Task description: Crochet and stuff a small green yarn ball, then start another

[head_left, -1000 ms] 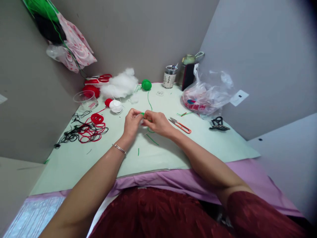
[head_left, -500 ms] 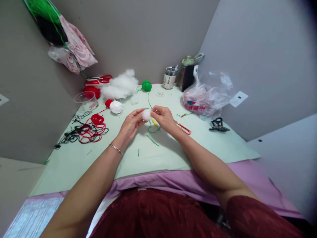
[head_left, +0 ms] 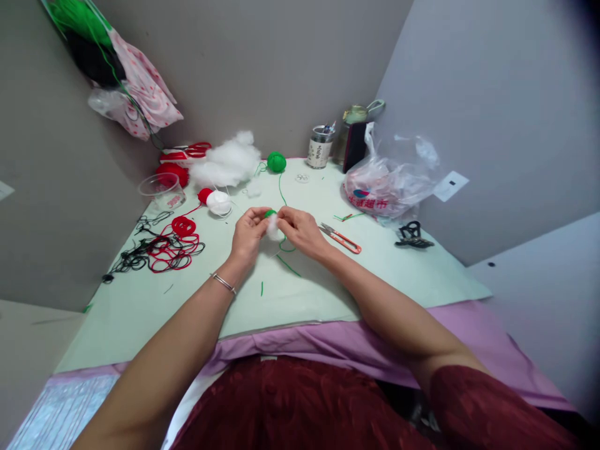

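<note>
My left hand and my right hand meet over the middle of the pale green mat. Between their fingertips is a small green crocheted piece with a tuft of white stuffing at its opening. The left hand pinches the green piece. The right hand's fingers press on the stuffing. A green yarn strand runs from the piece back to a small green yarn ball at the far edge.
Orange-handled thread snips lie right of my hands. A pile of white stuffing, a red-and-white ball, a clear cup and tangled red and black yarn lie left. A plastic bag, jar and black clip are right.
Half a second ago my hands were raised and apart with the white tuft exposed between them. Now they have come down and together, the tuft against the green piece.
</note>
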Demonstrator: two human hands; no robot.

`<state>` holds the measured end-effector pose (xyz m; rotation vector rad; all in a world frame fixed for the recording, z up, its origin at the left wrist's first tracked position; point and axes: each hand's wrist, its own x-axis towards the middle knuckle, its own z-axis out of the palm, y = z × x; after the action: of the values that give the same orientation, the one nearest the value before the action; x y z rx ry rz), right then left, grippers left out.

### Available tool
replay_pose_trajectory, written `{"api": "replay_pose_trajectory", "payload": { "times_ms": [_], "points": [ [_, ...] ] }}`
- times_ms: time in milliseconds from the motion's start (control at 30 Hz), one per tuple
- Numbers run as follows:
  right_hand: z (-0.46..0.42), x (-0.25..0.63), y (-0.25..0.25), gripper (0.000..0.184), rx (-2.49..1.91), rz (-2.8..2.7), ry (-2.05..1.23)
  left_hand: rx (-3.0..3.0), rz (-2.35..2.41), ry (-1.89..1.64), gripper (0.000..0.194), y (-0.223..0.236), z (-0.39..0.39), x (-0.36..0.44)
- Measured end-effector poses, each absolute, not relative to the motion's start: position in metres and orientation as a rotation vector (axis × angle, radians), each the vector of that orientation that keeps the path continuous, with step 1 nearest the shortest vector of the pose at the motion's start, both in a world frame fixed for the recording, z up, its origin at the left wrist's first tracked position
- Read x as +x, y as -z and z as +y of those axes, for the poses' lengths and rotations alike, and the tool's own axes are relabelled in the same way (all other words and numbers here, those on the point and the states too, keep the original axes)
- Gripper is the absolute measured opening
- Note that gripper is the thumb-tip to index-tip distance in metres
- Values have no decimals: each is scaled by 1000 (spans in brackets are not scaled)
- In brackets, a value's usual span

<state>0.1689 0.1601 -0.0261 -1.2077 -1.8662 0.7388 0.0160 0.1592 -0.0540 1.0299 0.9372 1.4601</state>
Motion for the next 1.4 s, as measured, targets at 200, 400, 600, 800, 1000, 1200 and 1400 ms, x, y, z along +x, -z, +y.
{"api": "replay_pose_trajectory", "payload": {
  "times_ms": [200, 400, 600, 800, 1000, 1200, 1400],
  "points": [
    [165, 171, 27, 28, -1190, -1861, -798, 1140, 986, -1571, 19, 56, 159, 20],
    [167, 171, 30, 22, -1212, -1833, -815, 1215, 979, -1573, 16, 55, 158, 16],
    [167, 171, 30, 20, -1302, -1796, -735, 1257, 928, -1492, 31, 53, 160, 15],
    [163, 172, 24, 18, -1298, -1872, -672, 1265, 917, -1486, 28, 55, 165, 12],
    [153, 164, 20, 18, -1209, -1931, -696, 1283, 989, -1604, 18, 59, 168, 12],
    [161, 158, 24, 28, -1168, -1842, -838, 1317, 1011, -1717, 11, 59, 164, 18],
    [169, 162, 32, 28, -1236, -1803, -862, 1353, 947, -1679, 12, 58, 161, 18]
  ]
}}
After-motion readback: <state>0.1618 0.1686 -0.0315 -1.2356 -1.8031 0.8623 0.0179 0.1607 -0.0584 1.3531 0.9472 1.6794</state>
